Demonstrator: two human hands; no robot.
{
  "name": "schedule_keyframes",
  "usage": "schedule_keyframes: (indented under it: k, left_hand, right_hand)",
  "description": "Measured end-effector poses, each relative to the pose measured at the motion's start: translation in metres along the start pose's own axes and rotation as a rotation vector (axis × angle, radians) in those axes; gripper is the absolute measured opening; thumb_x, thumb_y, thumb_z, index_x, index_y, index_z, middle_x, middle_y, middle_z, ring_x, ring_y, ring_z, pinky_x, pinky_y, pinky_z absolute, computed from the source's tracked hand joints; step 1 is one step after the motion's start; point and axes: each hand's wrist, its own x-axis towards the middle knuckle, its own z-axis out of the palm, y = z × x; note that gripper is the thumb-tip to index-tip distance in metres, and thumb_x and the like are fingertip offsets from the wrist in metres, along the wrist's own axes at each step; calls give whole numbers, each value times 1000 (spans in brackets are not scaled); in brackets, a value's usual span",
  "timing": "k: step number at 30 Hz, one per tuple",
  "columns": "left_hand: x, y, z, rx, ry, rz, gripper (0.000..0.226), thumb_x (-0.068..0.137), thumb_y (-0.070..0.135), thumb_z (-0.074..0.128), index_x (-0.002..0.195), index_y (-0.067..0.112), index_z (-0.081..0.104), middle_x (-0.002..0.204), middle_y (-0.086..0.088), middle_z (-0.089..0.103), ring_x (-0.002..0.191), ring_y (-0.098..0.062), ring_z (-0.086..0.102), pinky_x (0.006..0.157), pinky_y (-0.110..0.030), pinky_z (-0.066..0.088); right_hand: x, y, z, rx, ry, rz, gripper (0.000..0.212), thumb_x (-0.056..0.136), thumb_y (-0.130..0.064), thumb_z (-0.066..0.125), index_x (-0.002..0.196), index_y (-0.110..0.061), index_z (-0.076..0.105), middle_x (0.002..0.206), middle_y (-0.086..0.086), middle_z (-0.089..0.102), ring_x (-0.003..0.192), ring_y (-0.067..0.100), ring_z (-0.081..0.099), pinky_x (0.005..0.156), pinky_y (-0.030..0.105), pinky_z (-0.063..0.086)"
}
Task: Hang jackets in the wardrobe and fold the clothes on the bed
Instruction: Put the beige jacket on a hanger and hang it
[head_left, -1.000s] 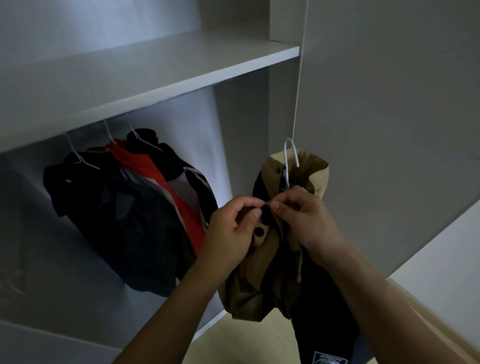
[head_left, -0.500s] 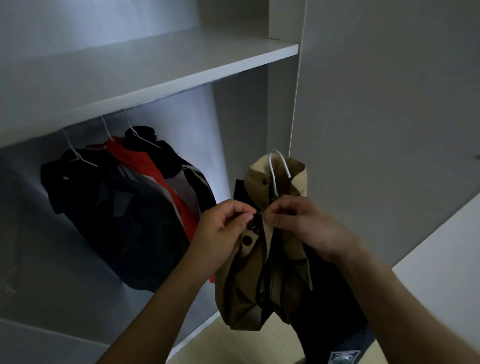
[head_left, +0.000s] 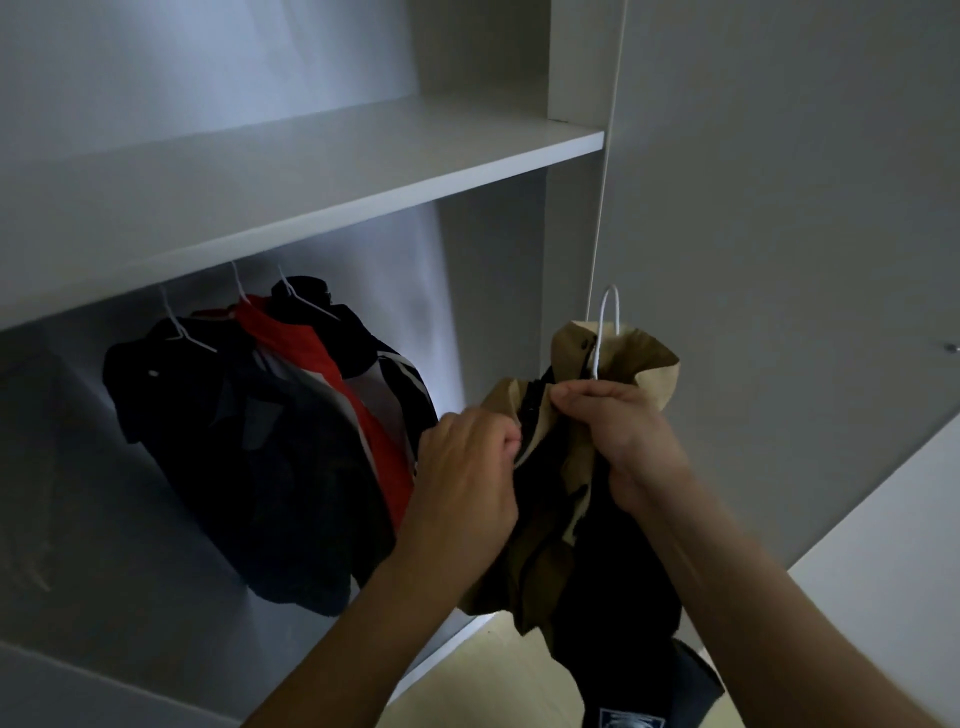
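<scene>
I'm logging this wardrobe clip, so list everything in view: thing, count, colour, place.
tan jacket: 1, tan with black, held in front of the wardrobe
hanger: 1, white, hook sticking up from the tan jacket's collar
hung jackets: about 3, black, red, dark blue, on white hangers under the shelf
shelf: 1, white, upper wardrobe
door: 1, grey, right
left hand: gripping tan jacket
right hand: gripping tan jacket's collar

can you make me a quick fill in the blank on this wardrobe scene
1. The hook poking out of the tan jacket is ____ in colour.
2. The jackets already hung sit under the ____.
3. Both hands, left and right, grip the ____ jacket.

Missing words: white; shelf; tan
</scene>
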Motion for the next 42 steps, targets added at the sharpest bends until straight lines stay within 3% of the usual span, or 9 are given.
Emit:
schedule_keyframes:
  k: [5, 8, 11, 14, 19, 28, 34, 38, 42]
  left_hand:
    - [42, -3, -33, -611, 91, -534, 20, 97, 10, 52, 94, 30, 54, 94, 9, 59, 85, 2, 59, 72, -16, 48]
    - [48, 2, -47, -455, 141, -295, 32, 89, -2, 46, 99, 28, 47, 97, 8, 53, 89, -4, 56, 73, -15, 44]
    - [24, 2, -42, -129, -2, 3, 11, 86, 22, 48, 96, 26, 52, 92, 11, 50, 82, -2, 48, 76, -17, 36]
    - [12, -7, -27, 104, -52, -6, 22, 87, 43, 50, 104, 29, 56, 104, 11, 55, 95, -7, 49, 83, -27, 31]
    - [9, -7, -20, 285, -41, 101, 23, 91, 37, 47, 100, 22, 62, 101, 4, 55, 91, -18, 51, 78, -30, 34]
    - [9, -8, -19, 73, -51, 81, 12, 93, 35, 45, 93, 27, 53, 104, 11, 50, 98, -12, 42, 85, -32, 29]
    - [13, -3, -22, -183, 52, -50, 11, 88, 25, 68, 82, 20, 61, 76, 17, 48, 75, -5, 48, 74, -28, 38]
    - [9, -2, -28, -31, 75, 93, 18, 89, 31, 64, 79, 17, 63, 74, 10, 54, 72, -7, 47, 73, -23, 33]
    - [-3, -6, -26, 167, 126, 335, 13, 88, 16, 68, 76, 11, 67, 72, -2, 59, 71, -18, 50, 73, -28, 34]
  right_hand:
    - [-4, -5, -4, -151, -134, -24, 13, 89, -8, 66, 81, -8, 76, 84, 14, 74, 79, 27, 71, 66, 29, 56]
    - [-9, -5, -5, -208, -186, -18, 13, 91, -9, 63, 88, -7, 75, 87, 12, 75, 81, 24, 72, 66, 26, 56]
    - [-10, -6, -8, -192, -174, -21, 14, 91, -8, 62, 87, -6, 75, 88, 14, 74, 82, 26, 71, 70, 31, 55]
    - [-9, -7, -9, -184, -168, -18, 14, 92, -8, 61, 90, -3, 74, 92, 18, 73, 86, 30, 70, 74, 35, 57]
    - [-11, -1, -5, -158, -179, 11, 13, 90, -7, 63, 92, 1, 73, 93, 21, 72, 86, 32, 69, 76, 37, 59]
    - [-16, 8, 0, -148, -133, -2, 13, 90, -7, 63, 86, -5, 75, 90, 17, 73, 87, 30, 69, 80, 37, 58]
    - [-12, -9, -4, -326, -335, -15, 19, 91, -10, 60, 78, -6, 73, 81, 16, 69, 77, 27, 66, 81, 40, 53]
    - [-16, -11, 0, -386, -352, -53, 20, 93, -12, 59, 78, -11, 72, 78, 8, 69, 75, 21, 66, 72, 31, 54]
    - [-15, -1, 10, -309, -133, -172, 21, 92, -9, 62, 74, -14, 71, 82, 1, 67, 78, 15, 65, 68, 25, 50]
